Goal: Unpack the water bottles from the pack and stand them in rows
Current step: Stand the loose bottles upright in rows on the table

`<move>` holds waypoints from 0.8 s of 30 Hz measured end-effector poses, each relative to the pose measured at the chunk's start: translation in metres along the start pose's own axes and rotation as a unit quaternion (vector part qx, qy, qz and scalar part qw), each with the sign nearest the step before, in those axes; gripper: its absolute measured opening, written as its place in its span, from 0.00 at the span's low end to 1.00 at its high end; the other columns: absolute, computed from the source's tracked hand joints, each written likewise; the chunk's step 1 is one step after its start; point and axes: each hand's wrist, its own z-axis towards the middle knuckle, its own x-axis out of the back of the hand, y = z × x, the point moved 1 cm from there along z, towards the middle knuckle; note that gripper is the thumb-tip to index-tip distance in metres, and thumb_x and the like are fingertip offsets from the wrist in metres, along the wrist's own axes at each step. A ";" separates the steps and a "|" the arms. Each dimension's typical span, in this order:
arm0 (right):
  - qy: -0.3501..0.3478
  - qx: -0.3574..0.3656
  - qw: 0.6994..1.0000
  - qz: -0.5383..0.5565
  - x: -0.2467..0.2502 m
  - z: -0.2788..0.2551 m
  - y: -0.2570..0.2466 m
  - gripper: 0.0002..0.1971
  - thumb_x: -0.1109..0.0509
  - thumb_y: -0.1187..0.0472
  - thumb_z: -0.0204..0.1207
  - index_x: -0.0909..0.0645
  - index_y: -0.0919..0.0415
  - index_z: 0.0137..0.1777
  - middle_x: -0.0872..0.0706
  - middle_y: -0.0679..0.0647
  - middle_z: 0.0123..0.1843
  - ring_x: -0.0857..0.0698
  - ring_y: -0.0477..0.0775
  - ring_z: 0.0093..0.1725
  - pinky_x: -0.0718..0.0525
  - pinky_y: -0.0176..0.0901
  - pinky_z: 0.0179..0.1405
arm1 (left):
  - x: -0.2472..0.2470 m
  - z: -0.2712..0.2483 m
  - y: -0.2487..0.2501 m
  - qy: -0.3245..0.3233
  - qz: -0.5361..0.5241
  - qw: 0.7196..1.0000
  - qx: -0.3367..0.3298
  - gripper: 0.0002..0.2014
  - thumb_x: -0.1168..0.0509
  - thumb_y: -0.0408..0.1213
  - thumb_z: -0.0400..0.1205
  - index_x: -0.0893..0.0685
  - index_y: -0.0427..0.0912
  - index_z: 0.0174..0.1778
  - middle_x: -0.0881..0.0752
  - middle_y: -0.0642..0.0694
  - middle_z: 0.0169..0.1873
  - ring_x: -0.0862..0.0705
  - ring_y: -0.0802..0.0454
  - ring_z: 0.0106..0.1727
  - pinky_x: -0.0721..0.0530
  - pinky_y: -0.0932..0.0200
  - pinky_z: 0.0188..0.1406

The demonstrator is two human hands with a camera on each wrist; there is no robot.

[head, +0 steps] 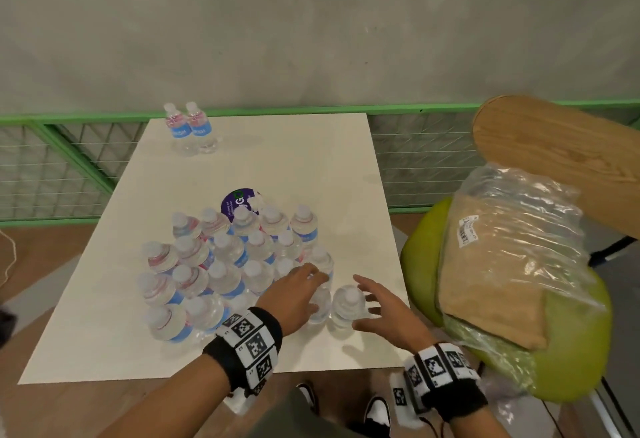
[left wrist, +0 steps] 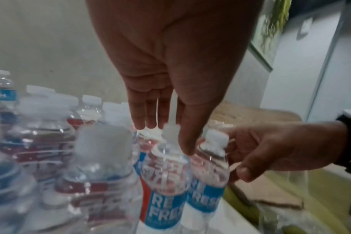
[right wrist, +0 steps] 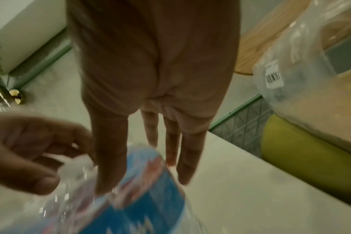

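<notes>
On the white table (head: 294,167) stand several clear water bottles (head: 214,264) with blue and red labels, packed in a loose cluster. Two more bottles (head: 190,129) stand side by side at the far left corner. My left hand (head: 317,292) curls over the top of a bottle (head: 320,313) at the cluster's near right edge. In the left wrist view its thumb lies on that bottle's (left wrist: 164,171) shoulder, with the fingers (left wrist: 146,125) behind the cap. My right hand (head: 363,311) is spread beside the neighbouring bottle (head: 348,309), its thumb near the label (right wrist: 140,197).
A green chair (head: 422,254) with a wooden back stands right of the table, with the crumpled plastic wrap and cardboard tray (head: 512,247) on it. A purple round sticker (head: 239,200) lies behind the cluster. A green mesh fence (head: 52,167) runs behind the table.
</notes>
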 end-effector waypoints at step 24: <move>-0.124 0.099 0.956 -0.245 -0.074 0.173 -0.291 0.16 0.28 0.61 0.74 0.21 0.60 0.61 0.18 0.55 0.51 0.16 0.56 0.41 0.18 0.40 0.35 | 0.152 -0.063 -0.227 0.024 0.041 0.972 0.231 0.15 0.41 0.40 0.83 0.26 0.50 0.66 0.24 0.44 0.63 0.22 0.45 0.62 0.24 0.49 0.64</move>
